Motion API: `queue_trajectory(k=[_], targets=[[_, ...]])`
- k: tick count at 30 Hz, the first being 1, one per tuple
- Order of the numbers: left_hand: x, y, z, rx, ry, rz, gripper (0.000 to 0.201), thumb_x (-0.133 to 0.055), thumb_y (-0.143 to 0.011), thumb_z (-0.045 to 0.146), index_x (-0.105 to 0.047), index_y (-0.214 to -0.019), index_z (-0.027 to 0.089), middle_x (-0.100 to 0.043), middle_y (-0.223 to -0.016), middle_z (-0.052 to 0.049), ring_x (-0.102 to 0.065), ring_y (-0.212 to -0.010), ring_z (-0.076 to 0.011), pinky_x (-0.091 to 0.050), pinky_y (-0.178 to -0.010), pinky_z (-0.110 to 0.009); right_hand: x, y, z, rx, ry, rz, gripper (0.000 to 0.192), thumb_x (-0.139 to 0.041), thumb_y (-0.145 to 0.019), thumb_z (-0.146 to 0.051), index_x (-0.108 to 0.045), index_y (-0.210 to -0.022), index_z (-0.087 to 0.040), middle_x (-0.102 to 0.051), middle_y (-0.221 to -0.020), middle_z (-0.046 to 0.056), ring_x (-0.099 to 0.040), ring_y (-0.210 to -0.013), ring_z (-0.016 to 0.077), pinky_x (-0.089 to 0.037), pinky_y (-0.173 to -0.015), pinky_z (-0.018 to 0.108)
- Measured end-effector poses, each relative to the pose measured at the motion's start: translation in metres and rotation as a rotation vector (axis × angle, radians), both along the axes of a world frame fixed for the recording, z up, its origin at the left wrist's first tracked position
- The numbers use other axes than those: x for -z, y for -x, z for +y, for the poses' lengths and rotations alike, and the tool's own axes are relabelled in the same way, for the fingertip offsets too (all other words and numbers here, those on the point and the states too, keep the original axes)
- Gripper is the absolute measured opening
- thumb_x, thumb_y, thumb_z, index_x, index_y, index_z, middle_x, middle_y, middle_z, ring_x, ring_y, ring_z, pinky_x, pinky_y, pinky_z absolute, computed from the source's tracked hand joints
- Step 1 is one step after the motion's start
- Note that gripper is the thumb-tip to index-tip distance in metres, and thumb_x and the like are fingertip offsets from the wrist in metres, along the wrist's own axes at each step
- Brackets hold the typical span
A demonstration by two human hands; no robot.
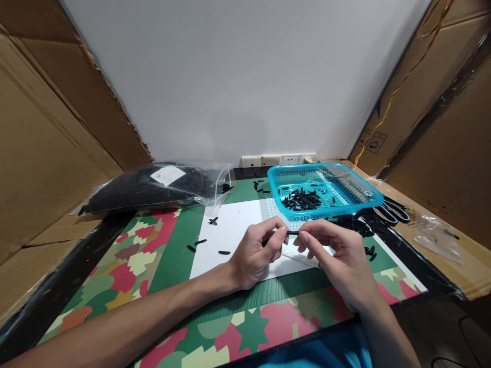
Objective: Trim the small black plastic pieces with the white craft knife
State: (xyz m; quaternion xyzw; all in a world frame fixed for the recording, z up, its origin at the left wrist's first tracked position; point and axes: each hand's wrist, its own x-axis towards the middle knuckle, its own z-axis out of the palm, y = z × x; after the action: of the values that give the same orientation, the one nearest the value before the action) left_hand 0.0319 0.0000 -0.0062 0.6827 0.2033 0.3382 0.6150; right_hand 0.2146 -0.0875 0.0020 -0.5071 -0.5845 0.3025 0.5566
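Between my two hands is a small slim black piece point(293, 233), held level just above a white sheet point(245, 217). My left hand point(260, 251) pinches its left end between thumb and curled fingers. The fingertips of my right hand point(337, 250) are closed on its right end. Its exact kind is too small to make out. Under the hands lies a clear plastic strip or bag point(301, 258), partly hidden. Similar loose black pieces point(224, 252) are scattered left of my left hand, and a dark pile point(356, 225) sits beyond my right hand.
A blue plastic basket point(326, 212) with many black pieces stands behind the hands. At the back left lies a filled zip bag point(169, 191). Scissors point(391, 210) and a clear bag point(435, 237) lie at the right. Cardboard walls point(441, 128) flank the table.
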Motion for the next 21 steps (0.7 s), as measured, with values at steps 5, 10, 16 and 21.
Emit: queue_trajectory(k=[5, 10, 16, 21], targets=[[0.0001, -0.0007, -0.0001, 0.022, 0.013, -0.021, 0.042, -0.059, -0.106, 0.055, -0.057, -0.086, 0.018, -0.043, -0.061, 0.008, -0.036, -0.049, -0.006, -0.025, -0.047, -0.021, -0.0004, 0.0002, -0.0003, -0.012, 0.005, 0.019, 0.021, -0.067, -0.107, -0.037, -0.078, -0.096, -0.022, -0.076, -0.086, 0.003, -0.071, -0.076, 0.017, -0.055, -0.066, 0.026], [-0.0011, -0.0004, -0.0008, 0.016, 0.0, -0.02, 0.041, -0.058, -0.107, 0.053, -0.056, -0.086, 0.018, -0.043, -0.062, 0.008, -0.036, -0.05, -0.0061, -0.025, -0.047, -0.021, -0.0003, 0.0002, -0.0007, -0.017, 0.013, 0.033, 0.021, -0.068, -0.107, -0.037, -0.078, -0.097, -0.022, -0.077, -0.086, 0.002, -0.071, -0.076, 0.0164, -0.055, -0.065, 0.025], [-0.0008, -0.0007, -0.0004, 0.02, -0.017, -0.024, 0.042, -0.058, -0.107, 0.053, -0.055, -0.085, 0.018, -0.044, -0.064, 0.007, -0.037, -0.05, -0.0061, -0.026, -0.047, -0.022, 0.0007, -0.0002, -0.0006, -0.021, 0.009, 0.034, 0.021, -0.067, -0.108, -0.037, -0.078, -0.098, -0.022, -0.077, -0.087, 0.002, -0.07, -0.075, 0.0153, -0.055, -0.066, 0.025], [0.0012, 0.0003, 0.0005, -0.013, -0.121, 0.042, 0.046, -0.053, -0.11, 0.052, -0.053, -0.078, 0.019, -0.048, -0.063, 0.006, -0.04, -0.053, -0.0077, -0.032, -0.052, -0.023, 0.001, 0.0011, -0.0013, -0.028, 0.009, 0.013, 0.025, -0.065, -0.109, -0.038, -0.074, -0.093, -0.022, -0.074, -0.083, 0.001, -0.067, -0.073, 0.0145, -0.052, -0.064, 0.024]])
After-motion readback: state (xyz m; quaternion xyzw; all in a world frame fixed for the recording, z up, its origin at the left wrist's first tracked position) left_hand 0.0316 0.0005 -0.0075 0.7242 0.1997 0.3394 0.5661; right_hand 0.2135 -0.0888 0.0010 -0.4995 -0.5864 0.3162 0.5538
